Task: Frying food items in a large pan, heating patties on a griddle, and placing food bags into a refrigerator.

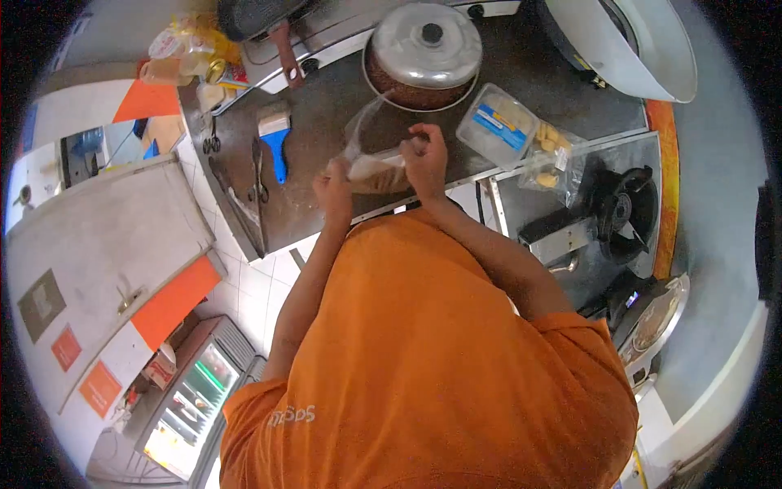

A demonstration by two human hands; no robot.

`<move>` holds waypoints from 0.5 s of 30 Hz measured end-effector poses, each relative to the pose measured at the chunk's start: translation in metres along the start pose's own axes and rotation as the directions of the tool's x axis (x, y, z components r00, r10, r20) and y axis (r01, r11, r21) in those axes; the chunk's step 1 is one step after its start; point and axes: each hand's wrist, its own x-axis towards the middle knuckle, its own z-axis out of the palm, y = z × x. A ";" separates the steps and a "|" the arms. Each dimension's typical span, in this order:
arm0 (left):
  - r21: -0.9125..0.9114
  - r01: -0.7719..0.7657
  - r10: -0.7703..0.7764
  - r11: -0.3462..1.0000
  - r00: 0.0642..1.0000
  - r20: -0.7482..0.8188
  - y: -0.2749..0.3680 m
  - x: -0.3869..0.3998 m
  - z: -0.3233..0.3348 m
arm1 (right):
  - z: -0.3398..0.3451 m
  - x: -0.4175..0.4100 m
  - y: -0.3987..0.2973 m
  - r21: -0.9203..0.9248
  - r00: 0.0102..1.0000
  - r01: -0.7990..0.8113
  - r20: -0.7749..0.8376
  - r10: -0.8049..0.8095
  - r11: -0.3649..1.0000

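A clear plastic bag (377,174) with brown contents is stretched between my two hands over the front edge of the dark counter. My left hand (335,186) grips its left side, and my right hand (426,160) pinches its upper right corner. What exactly is inside cannot be told. Behind the bag stands a round metal pot (421,91) holding brown food, its domed metal lid (427,46) tilted on top. To the right lie a clear plastic container with a blue label (498,125) and a clear bag of yellowish pieces (553,147).
On the counter's left are a blue-handled brush (277,150), dark scissors (258,177) and smaller scissors (211,142). Jars and bottles (195,52) crowd the far left corner. A pan's handle (286,55) juts over the back edge; a large white bowl (654,49) stands far right, beyond a gas burner (622,211).
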 end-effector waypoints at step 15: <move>0.190 0.147 -0.195 0.971 0.944 0.266 -0.007 0.004 -0.031 | -0.010 -0.028 -0.023 -0.515 0.636 0.755 0.724 -0.266 0.405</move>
